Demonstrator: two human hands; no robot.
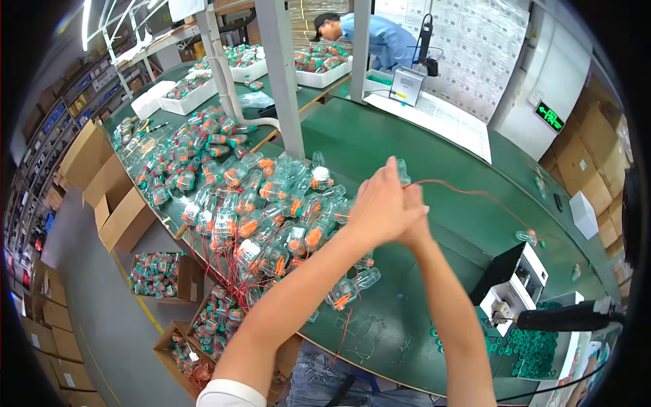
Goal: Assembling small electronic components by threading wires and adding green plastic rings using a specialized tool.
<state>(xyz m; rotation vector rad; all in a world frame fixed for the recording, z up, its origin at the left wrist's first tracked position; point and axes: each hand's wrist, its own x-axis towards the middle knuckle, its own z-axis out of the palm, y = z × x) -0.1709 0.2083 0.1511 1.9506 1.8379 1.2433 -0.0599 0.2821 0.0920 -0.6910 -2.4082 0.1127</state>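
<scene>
The left hand (378, 207) lies over the right hand (415, 216), fingers close together, with a clear bottle (403, 172) poking out at their 12 o'clock, above the green table (352, 129). The bottle's lower part is hidden, so I cannot tell which fingers pinch it or how either hand grips. A red wire (468, 190) leaves the hands at 3 o'clock and curves down toward another bottle (526, 236), lying between 3 and 4. Spread from 8 to 10 o'clock is a heap (271, 197) of bottles with orange and green parts, red wires (234, 278) bunched at its near edge. At 4 o'clock stands a black-and-white machine (515, 281); past it are green rings (532, 349). Farther out, a carton (192, 279) of bottles sits below the table near 8 o'clock, a white tray (315, 80) of them at 11, and a person in blue (383, 37) bends forward at 12.
</scene>
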